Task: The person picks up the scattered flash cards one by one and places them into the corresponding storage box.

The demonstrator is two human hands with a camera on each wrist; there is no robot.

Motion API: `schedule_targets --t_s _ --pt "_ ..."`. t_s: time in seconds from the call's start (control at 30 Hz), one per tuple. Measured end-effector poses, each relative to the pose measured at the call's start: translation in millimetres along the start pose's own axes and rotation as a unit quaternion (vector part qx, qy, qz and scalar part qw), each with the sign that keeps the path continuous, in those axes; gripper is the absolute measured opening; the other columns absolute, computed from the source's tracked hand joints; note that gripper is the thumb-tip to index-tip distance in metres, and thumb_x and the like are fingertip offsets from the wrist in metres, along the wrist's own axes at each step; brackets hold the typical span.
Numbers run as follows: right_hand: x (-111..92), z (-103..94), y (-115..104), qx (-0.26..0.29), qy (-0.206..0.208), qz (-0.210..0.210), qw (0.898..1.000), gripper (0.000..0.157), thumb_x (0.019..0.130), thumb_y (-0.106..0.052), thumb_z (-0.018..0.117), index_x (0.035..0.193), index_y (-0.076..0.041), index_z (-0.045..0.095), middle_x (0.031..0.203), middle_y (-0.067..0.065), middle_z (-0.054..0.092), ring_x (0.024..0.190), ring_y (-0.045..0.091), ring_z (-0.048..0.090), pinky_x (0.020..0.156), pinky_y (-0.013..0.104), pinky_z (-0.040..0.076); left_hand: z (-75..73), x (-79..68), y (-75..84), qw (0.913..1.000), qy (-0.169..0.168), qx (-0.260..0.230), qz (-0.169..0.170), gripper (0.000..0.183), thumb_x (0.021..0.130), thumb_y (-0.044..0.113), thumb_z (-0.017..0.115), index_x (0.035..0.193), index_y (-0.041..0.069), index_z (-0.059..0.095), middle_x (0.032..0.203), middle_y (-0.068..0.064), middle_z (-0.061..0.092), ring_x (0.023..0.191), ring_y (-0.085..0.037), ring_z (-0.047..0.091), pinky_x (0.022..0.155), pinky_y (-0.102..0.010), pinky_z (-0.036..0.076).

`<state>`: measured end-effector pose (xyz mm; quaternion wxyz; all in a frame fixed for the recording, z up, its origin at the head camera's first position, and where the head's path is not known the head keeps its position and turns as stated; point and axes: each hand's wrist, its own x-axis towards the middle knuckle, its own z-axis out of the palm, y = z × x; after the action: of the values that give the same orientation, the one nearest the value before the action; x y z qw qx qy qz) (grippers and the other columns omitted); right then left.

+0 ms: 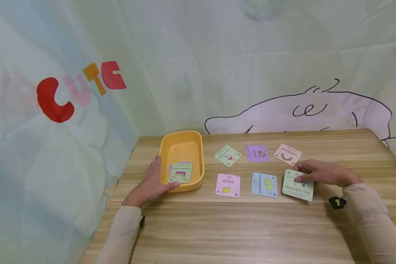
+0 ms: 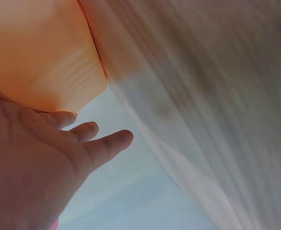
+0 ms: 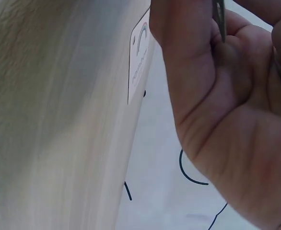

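In the head view my right hand (image 1: 321,173) pinches a pale green "Teachers' Day" card (image 1: 298,189), thumb on top and fingers behind. Edge-on, that card (image 3: 220,19) shows as a thin sliver in the right wrist view. My left hand (image 1: 153,181) lies along the left side of a yellow tray (image 1: 200,154), its thumb reaching over the front rim. Straight, spread fingers (image 2: 109,144) touch the tray's outer wall in the left wrist view. Inside the tray sits a green card with a red picture (image 1: 181,173), over a purple one that is mostly hidden.
Face up on the wooden table (image 1: 224,231) lie a green card (image 1: 228,156), a purple park card (image 1: 257,153), a rainbow card (image 1: 287,154), a pink chick card (image 1: 228,185) and a blue muskmelon card (image 1: 264,184). A printed curtain (image 1: 171,73) hangs behind the table and along its left.
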<state>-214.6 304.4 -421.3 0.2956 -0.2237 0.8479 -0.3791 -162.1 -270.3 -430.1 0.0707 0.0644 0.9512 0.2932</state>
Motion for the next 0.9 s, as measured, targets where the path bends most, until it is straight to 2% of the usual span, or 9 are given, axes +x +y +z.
schedule_targets --t_s 0.2,0.33,0.43,0.7,0.9 --pt "1.3 -0.9 -7.1 0.029 0.008 0.006 1.0 0.034 0.097 -0.022 0.069 0.119 0.0 0.054 0.103 0.011 0.064 0.085 0.015 0.064 0.074 0.026 0.051 0.1 -0.4 -0.8 1.0 -0.001 -0.001 0.0 0.134 0.081 0.068 0.073 0.16 0.001 -0.012 0.17 -0.019 -0.009 0.155 -0.041 -0.003 0.122 -0.062 0.009" --pt "4.1 -2.2 -13.1 0.049 0.001 0.018 0.999 0.039 0.098 -0.021 0.068 0.125 0.001 0.052 0.107 0.014 0.067 0.083 0.02 0.068 0.066 0.032 0.056 0.3 0.1 -1.1 1.0 -0.002 -0.002 0.001 0.134 0.081 0.068 0.073 0.16 0.001 -0.012 0.17 -0.018 -0.009 0.156 -0.04 -0.002 0.122 -0.061 0.008" --pt "7.2 -3.1 -18.0 0.046 0.0 0.018 0.999 0.039 0.098 -0.022 0.068 0.125 0.001 0.052 0.107 0.015 0.068 0.082 0.022 0.069 0.062 0.035 0.056 0.3 0.6 -1.0 1.0 -0.002 -0.006 0.001 0.134 0.081 0.067 0.073 0.16 0.001 -0.013 0.17 -0.018 -0.009 0.156 -0.039 -0.003 0.123 -0.06 0.007" --pt "16.4 -4.0 -29.6 0.052 0.005 0.022 0.998 0.038 0.097 -0.023 0.069 0.122 0.0 0.052 0.108 0.013 0.068 0.082 0.024 0.069 0.064 0.037 0.056 0.5 0.3 0.0 1.0 -0.003 -0.003 -0.001 0.134 0.081 0.067 0.073 0.16 0.001 -0.013 0.17 -0.017 -0.01 0.156 -0.039 -0.003 0.123 -0.06 0.007" --pt "23.7 -3.4 -38.6 0.052 0.008 0.009 0.999 0.037 0.097 -0.024 0.07 0.122 0.0 0.056 0.107 0.014 0.07 0.081 0.026 0.071 0.063 0.038 0.057 0.2 0.2 -0.2 1.0 -0.002 0.0 -0.001 0.134 0.081 0.068 0.072 0.16 0.002 -0.013 0.17 -0.018 -0.01 0.156 -0.039 -0.003 0.123 -0.061 0.007"
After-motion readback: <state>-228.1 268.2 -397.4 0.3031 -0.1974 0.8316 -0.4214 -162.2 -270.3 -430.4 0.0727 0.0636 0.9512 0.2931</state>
